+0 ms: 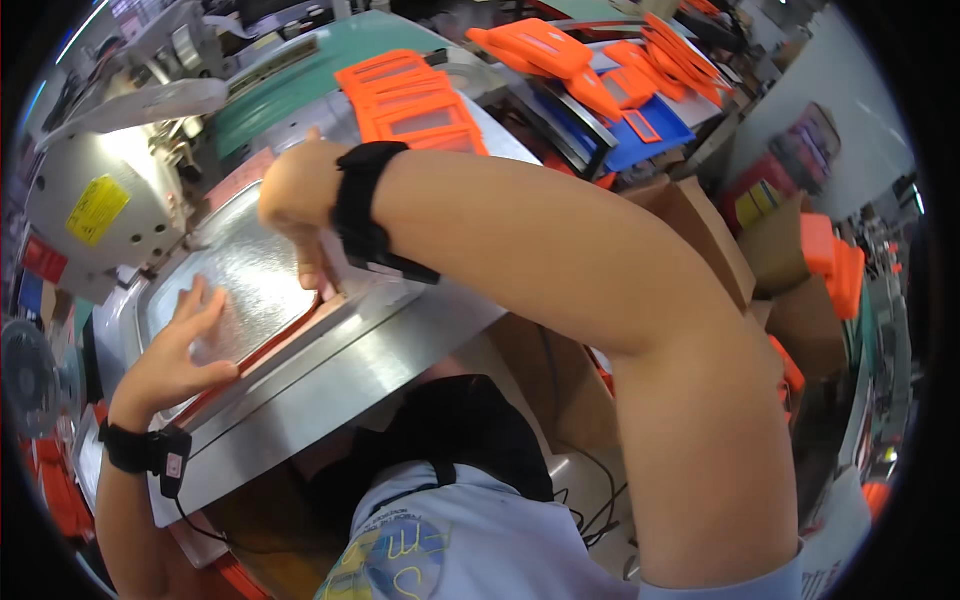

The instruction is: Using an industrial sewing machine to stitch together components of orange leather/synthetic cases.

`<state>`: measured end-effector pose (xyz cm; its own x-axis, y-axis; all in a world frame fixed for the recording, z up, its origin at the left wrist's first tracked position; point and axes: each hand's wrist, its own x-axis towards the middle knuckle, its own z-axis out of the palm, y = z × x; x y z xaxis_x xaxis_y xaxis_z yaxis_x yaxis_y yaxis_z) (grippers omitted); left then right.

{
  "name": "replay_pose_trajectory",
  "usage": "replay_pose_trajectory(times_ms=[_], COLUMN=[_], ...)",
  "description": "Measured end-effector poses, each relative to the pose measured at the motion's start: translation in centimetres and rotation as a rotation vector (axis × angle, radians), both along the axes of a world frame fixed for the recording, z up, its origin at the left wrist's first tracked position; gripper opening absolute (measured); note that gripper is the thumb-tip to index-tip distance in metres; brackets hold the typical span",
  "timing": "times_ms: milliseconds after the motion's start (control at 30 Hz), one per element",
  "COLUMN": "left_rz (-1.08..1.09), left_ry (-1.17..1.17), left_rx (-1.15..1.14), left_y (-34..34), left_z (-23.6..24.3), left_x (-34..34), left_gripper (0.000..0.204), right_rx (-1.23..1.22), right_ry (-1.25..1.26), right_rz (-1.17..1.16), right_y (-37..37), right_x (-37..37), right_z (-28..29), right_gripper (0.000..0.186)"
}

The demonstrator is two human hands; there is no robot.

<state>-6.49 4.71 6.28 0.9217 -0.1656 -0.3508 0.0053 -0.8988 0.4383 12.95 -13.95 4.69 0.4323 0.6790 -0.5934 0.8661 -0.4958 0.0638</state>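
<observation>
A shiny, silvery sheet [245, 245] with rounded corners and an orange-red edge lies on the metal worktop, beside the head of a sewing machine [110, 200]. My left hand [180, 345] is spread on the sheet's near left part, fingers apart and thumb by the orange edge. At the sheet's right end my right hand [300, 200] is bent down with curled fingers. One of its fingertips presses near the orange edge, beside a small pinkish piece; the hand itself hides most of what it grips.
Orange frames with windows [410, 105] lie beyond my right wrist. More orange parts [540, 48] and a blue tray [655, 135] stand further back. Open cardboard boxes [700, 230] are on the right. A small fan [30, 375] stands at far left; cables [600, 510] hang below.
</observation>
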Motion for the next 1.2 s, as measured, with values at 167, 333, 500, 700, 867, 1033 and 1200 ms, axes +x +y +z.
replay_pose_trajectory(times_ms=[167, 333, 500, 700, 867, 1033, 1200], left_rz=[-0.006, -0.071, -0.034, 0.080, 0.126, 0.136, 0.118], left_ry=[-0.018, -0.005, 0.103, 0.095, 0.050, 0.046, 0.042], left_rx=[-0.060, 0.054, 0.102, 0.074, 0.056, 0.020, 0.036], left_y=[1.1, -0.3, -1.3, -2.1, -2.4, -2.3, -2.4], left_z=[-0.7, 0.0, 0.9, 0.7, 0.3, 0.3, 0.7], left_x=[-1.0, -0.4, 0.0, -0.4, -0.4, -0.6, -0.5], left_gripper=[0.092, 0.084, 0.081, 0.082, 0.077, 0.074, 0.074], right_rx=[0.473, 0.417, 0.246, 0.183, 0.220, 0.288, 0.341], right_ry=[-0.070, -0.185, -0.122, -0.142, -0.103, -0.090, -0.054], right_rz=[0.268, 0.225, 0.123, 0.163, 0.166, 0.197, 0.203], right_y=[-4.4, -3.2, -3.0, -2.1, -2.2, -3.0, -3.4], right_x=[-2.6, -1.3, -2.9, -3.2, -2.7, -2.1, -1.7], right_z=[3.4, 0.5, 3.4, 4.2, 3.9, 2.8, 2.6], right_gripper=[0.063, 0.107, 0.137, 0.138, 0.138, 0.140, 0.143])
